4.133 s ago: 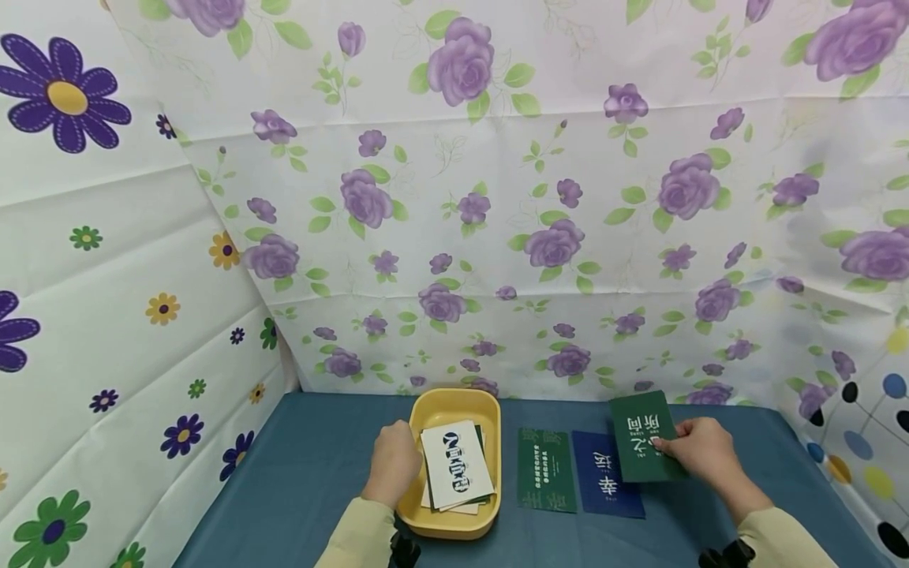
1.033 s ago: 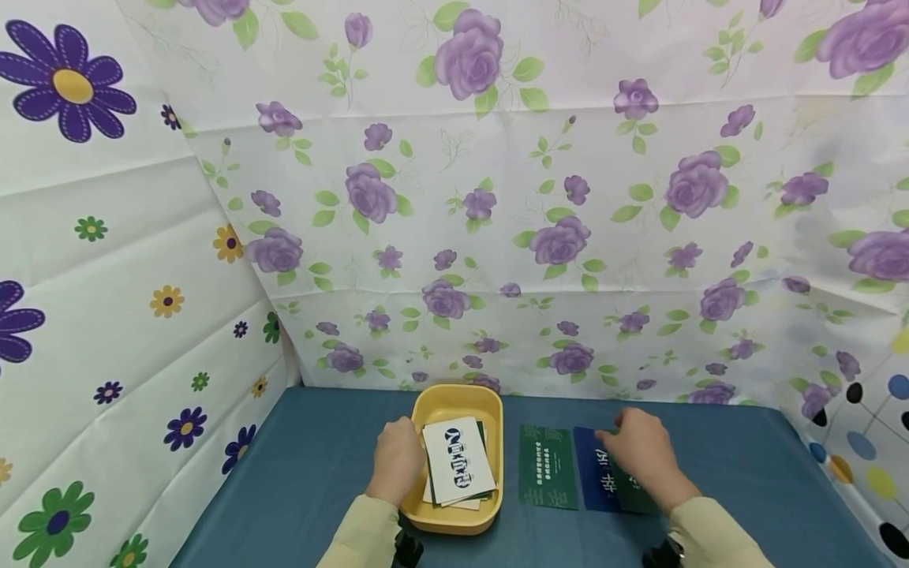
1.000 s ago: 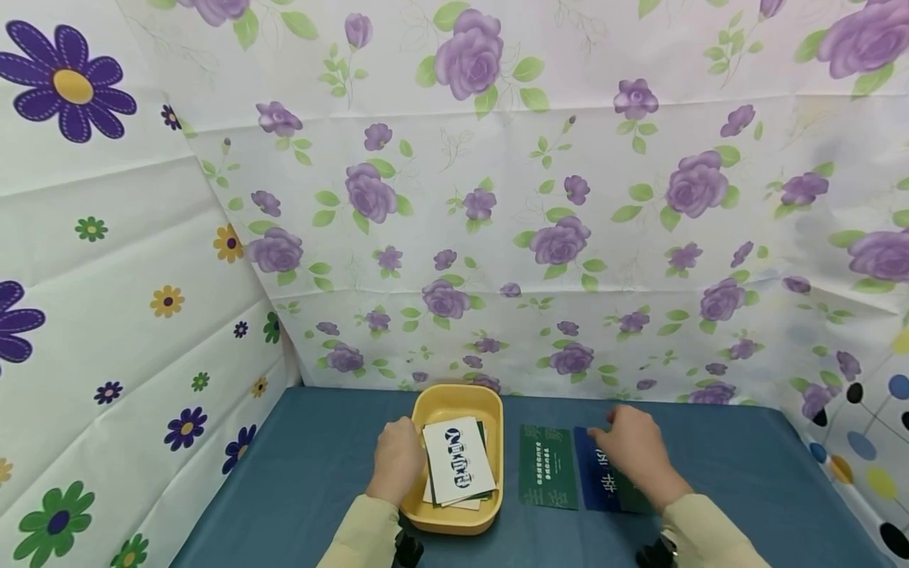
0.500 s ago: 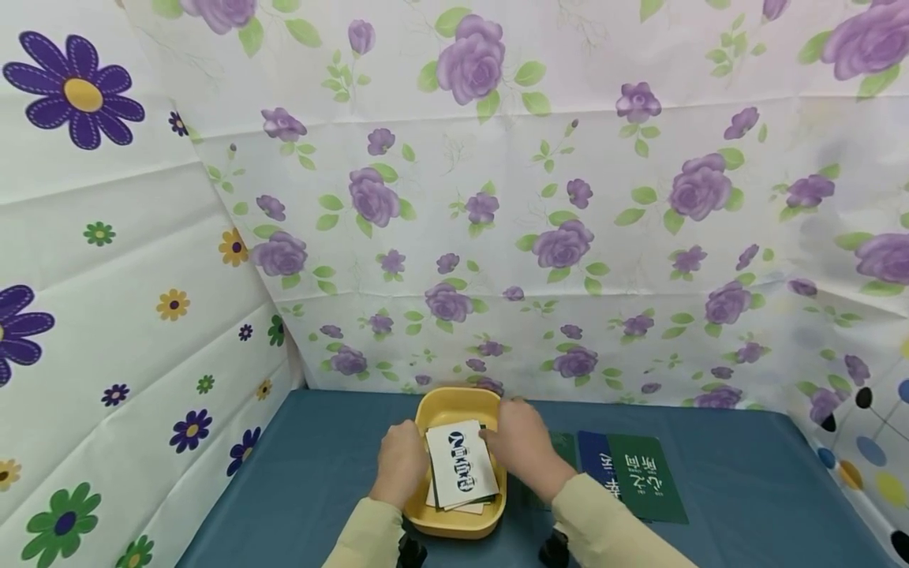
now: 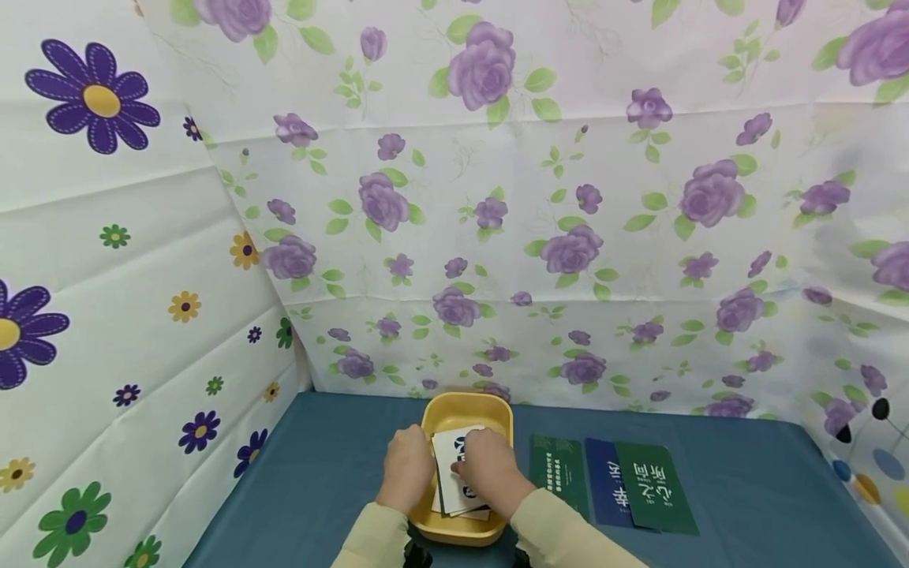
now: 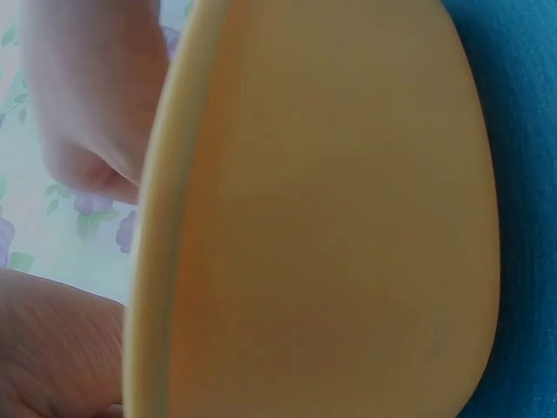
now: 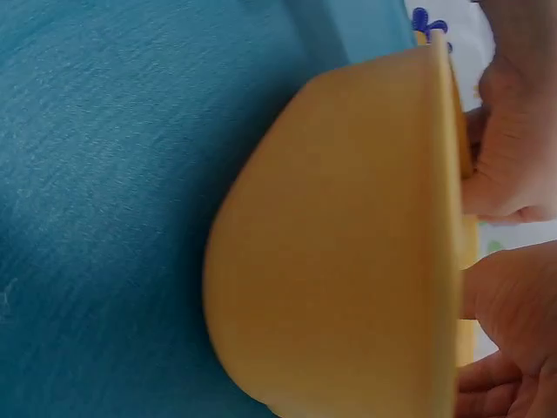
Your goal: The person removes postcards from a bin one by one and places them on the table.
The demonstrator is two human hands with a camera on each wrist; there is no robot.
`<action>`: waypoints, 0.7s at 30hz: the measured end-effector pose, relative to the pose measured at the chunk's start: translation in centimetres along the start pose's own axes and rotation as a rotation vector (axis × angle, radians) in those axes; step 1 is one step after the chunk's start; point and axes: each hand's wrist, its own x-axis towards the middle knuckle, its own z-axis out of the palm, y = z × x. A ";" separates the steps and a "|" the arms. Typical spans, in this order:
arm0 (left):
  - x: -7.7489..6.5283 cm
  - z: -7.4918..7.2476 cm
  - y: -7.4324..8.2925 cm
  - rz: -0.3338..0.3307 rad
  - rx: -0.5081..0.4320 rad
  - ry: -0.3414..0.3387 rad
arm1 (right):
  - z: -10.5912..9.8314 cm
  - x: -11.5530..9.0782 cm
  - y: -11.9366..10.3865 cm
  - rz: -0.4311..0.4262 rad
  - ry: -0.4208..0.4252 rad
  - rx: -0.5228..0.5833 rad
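Observation:
A yellow plastic tub [image 5: 469, 535] stands on the table, holding a small stack of cards. On top lies a white card [image 5: 447, 465] with dark lettering. My left hand [image 5: 408, 471] grips the tub's left rim, fingers curled. My right hand [image 5: 491, 465] reaches over the right rim onto the white card and covers part of it. In the right wrist view the thumb [image 7: 477, 292] and fingers [image 7: 487, 387] of that hand stand apart; their tips are hidden behind the tub wall. The left wrist view mostly shows the tub's outer side [image 6: 339, 209].
Right of the tub, a green card [image 5: 564, 473] with small white text lies flat. Beside it is a blue card [image 5: 604, 481], partly covered by a dark green card [image 5: 655, 489]. A blue cloth [image 5: 746, 481] covers the table; a flowered curtain [image 5: 540, 205] rises behind.
My right hand laid the dark green card partly over the blue one, let go, and moved left to the cards in the tub. The left hand kept its grip on the rim.

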 end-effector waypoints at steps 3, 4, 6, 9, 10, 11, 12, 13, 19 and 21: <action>0.1 0.1 -0.1 0.000 -0.004 0.007 | 0.6 0.1 0.1 0.028 -0.049 -0.009; 0.1 0.1 -0.1 0.001 -0.005 0.010 | 0.8 0.1 0.1 0.036 -0.061 -0.020; 0.1 0.1 -0.1 0.005 -0.007 0.015 | 1.2 0.1 0.1 0.049 -0.076 -0.043; 0.0 0.1 -0.1 0.010 -0.008 0.016 | 1.6 0.2 0.1 0.057 -0.074 -0.071; 0.0 0.0 0.0 0.010 -0.010 0.015 | 1.7 0.2 0.1 0.060 -0.068 -0.076; 0.0 0.0 0.0 0.010 -0.012 0.014 | 1.8 0.3 0.1 0.067 -0.060 -0.077; 0.0 0.0 0.0 0.009 -0.012 0.013 | 1.8 0.3 0.1 0.074 -0.054 -0.079; 0.0 0.0 0.0 0.007 -0.014 0.010 | 1.9 0.4 0.1 0.080 -0.048 -0.080; 0.0 0.0 0.1 -0.003 -0.005 0.007 | 2.2 0.8 0.0 0.108 -0.016 -0.064; 0.0 0.0 0.0 0.000 -0.002 0.012 | 2.3 0.8 -0.1 0.113 -0.004 -0.072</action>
